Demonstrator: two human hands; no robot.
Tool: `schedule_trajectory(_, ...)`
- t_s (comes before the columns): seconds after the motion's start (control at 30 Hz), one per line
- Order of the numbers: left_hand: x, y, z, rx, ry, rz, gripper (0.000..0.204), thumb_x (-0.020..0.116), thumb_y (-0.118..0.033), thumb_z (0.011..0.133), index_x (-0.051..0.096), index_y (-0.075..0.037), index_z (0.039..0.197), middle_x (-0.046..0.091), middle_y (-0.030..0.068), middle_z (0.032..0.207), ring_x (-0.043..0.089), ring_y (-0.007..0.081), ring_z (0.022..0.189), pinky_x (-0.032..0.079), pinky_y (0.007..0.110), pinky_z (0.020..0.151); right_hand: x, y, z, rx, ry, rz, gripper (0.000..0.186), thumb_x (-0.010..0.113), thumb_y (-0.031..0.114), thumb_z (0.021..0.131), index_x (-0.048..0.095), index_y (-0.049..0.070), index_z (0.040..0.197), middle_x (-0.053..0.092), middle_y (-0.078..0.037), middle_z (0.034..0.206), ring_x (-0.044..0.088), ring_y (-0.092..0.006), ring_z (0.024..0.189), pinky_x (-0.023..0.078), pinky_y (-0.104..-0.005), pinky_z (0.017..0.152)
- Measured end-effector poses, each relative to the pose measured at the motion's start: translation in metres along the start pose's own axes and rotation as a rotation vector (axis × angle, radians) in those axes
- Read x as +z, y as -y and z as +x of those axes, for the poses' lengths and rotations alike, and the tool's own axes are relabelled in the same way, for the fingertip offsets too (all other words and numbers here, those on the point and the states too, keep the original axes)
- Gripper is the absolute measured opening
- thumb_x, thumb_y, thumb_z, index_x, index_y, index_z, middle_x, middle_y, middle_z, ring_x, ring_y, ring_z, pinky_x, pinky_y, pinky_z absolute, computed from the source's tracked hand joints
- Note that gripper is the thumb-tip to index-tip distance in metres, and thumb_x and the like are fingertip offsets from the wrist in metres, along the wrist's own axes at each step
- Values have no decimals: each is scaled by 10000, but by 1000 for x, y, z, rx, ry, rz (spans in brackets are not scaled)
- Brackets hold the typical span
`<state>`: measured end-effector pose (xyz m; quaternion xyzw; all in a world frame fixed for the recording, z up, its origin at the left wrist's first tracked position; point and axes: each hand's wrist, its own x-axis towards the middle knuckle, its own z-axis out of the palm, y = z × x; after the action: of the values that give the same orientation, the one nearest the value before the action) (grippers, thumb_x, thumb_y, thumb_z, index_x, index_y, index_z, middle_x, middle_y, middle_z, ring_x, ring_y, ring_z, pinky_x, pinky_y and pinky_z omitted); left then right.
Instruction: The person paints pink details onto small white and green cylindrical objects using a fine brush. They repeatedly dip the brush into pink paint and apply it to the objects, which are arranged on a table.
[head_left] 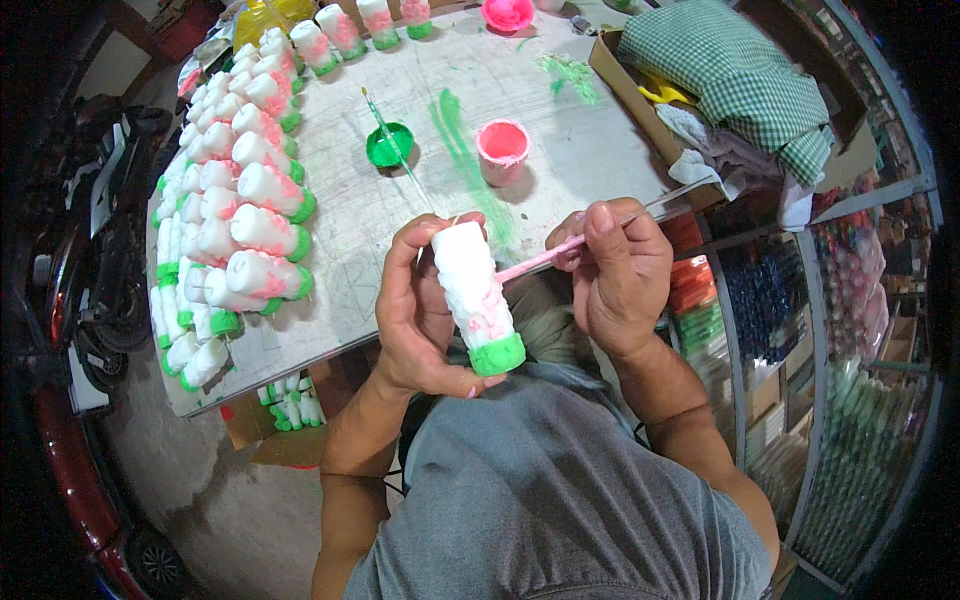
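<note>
My left hand (408, 310) is wrapped round a white candle (464, 262), tilted, with a green-painted base and pink patches on its raised relief. A wick shows at its top end. Between the thumb and fingers of my right hand (622, 262) is a paintbrush (540, 259) with a pink-stained shaft; its tip meets the candle's right side. Beyond my hands on the table (560, 120) stands a cup of pink paint (503, 152). To its left is a small green paint dish (389, 146) with another brush (386, 131) lying across it.
Many similar candles (265, 225) crowd the table's left side and far edge. A pink bowl (508, 14) is at the back. A cardboard box (640, 100) with checked cloth (720, 70) sits at the right. Shelves of packed goods (860, 430) stand beside me; below left is a box (270, 430) of candles.
</note>
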<state>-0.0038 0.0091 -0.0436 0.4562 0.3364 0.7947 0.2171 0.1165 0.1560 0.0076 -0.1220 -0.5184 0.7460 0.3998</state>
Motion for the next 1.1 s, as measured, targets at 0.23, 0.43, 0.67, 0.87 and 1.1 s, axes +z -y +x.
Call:
schedule_trajectory(0.23, 1, -2, 0, -16, -23, -11, 1270, 993, -146, 454, 266, 10, 1484, 387, 153, 1457, 406, 319, 1415, 307, 407, 1178, 2, 1, 0, -1, 27, -56, 229, 641, 226, 1015, 632, 19, 917, 682, -42, 790, 581, -61, 675, 479, -227, 633)
schedule_trajectory(0.43, 1, -4, -1, -54, -12, -3, 1261, 988, -129, 454, 271, 0, 1483, 388, 146, 1450, 400, 319, 1422, 301, 411, 1185, 9, 5, -3, 29, 11, -29, 238, 647, 234, 1012, 630, 20, 907, 677, -36, 779, 577, -62, 664, 477, -226, 620)
schedule_trajectory(0.67, 0, -4, 0, -40, -8, 5, 1260, 998, -148, 455, 279, -4, 1480, 382, 137, 1442, 398, 323, 1423, 298, 414, 1186, 2, 4, -1, 77, 2, 49, 242, 656, 228, 1005, 622, 24, 878, 676, -46, 766, 582, -72, 649, 474, -224, 598)
schedule_trajectory(0.87, 1, -2, 0, -16, 3, -28, 1235, 985, -140, 465, 291, -1, 1477, 380, 137, 1433, 392, 323, 1426, 300, 409, 1179, -1, -2, 4, 94, -20, 56, 228, 648, 206, 1008, 617, 27, 870, 670, -58, 757, 577, -75, 642, 472, -233, 590)
schedule_trajectory(1.1, -2, -17, 6, -63, 63, 234, 1194, 962, -150, 485, 307, 15, 1469, 377, 145, 1405, 441, 289, 1352, 347, 393, 1139, -2, 9, -5, -81, 88, -112, 179, 651, 147, 999, 615, 0, 903, 678, -79, 785, 607, -94, 682, 499, -242, 625)
